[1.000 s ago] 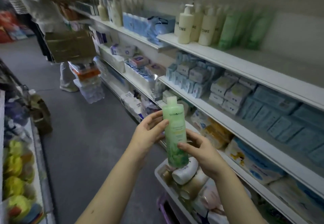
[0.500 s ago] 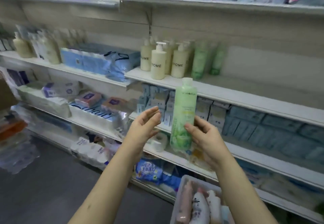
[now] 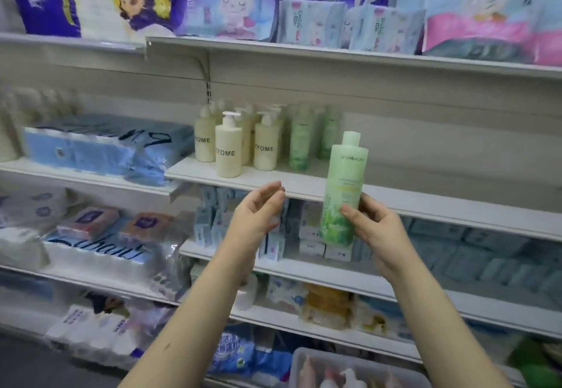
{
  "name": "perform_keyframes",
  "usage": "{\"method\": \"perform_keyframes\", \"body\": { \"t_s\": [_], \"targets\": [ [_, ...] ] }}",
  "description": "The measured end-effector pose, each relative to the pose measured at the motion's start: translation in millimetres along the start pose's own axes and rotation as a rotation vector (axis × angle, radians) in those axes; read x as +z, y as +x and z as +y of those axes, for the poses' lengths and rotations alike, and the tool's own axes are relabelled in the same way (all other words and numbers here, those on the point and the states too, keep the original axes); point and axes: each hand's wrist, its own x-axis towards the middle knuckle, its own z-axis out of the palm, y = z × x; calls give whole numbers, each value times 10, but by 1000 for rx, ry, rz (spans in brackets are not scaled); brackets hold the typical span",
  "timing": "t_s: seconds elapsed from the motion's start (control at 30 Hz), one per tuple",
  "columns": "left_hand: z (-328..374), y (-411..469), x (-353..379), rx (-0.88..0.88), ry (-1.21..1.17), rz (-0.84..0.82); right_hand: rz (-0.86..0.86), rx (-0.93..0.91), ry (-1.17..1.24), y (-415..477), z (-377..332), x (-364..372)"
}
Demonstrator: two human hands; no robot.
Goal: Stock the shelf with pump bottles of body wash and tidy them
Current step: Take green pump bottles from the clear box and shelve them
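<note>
Before the shelf [image 3: 304, 185], right hand [image 3: 377, 232] grips a green bottle [image 3: 343, 193] upright near its base; left hand [image 3: 258, 217], fingers loosely spread, holds nothing beside the bottle.

**A shop aisle, at the toiletries and paper-goods shelving**

White metal shelves [image 3: 304, 188] run in tiers along a pale back panel and hang from a slotted upright [image 3: 208, 89], as shop fittings do. Each tier holds many copies of one product. Cream pump bottles [image 3: 228, 152] with the same lettering stand in rows beside matching green bottles [image 3: 299, 144]. Large printed packs of tissue [image 3: 231, 1] crowd the top tier, and blue wrapped paper packs [image 3: 79, 150] lie stacked to the left. Small identical boxes [image 3: 213, 220] line the tier beneath the bottles, and more bagged goods fill the lower tiers. A pale plastic bin [image 3: 304, 360] with blurred bottle shapes inside sits low in front of the shelving.
</note>
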Motion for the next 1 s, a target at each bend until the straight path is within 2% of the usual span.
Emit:
{"method": "perform_keyframes", "body": {
  "t_s": [0.13, 0.3, 0.53, 0.67, 0.8, 1.0],
  "targets": [
    [-59, 296, 63, 12, 15, -20, 32, -20, -41, 339, 31, -64],
    [-198, 861, 179, 28, 26, 61, 106, -15, -113, 778, 121, -106],
    [-434, 1882, 279, 85, 187, -10, 214, 0, -171, 1420, 362, -107],
    [-505, 2397, 326, 41, 290, -56, 255, 26, -208, 1810, 526, -64],
    [-620, 2802, 384, -45, 367, -59, 255, 27, -248, 2140, 696, -51],
    [-858, 3027, 397, 9, 399, -133, 172, 44, -298, 2364, 796, -178]
  ]
}}
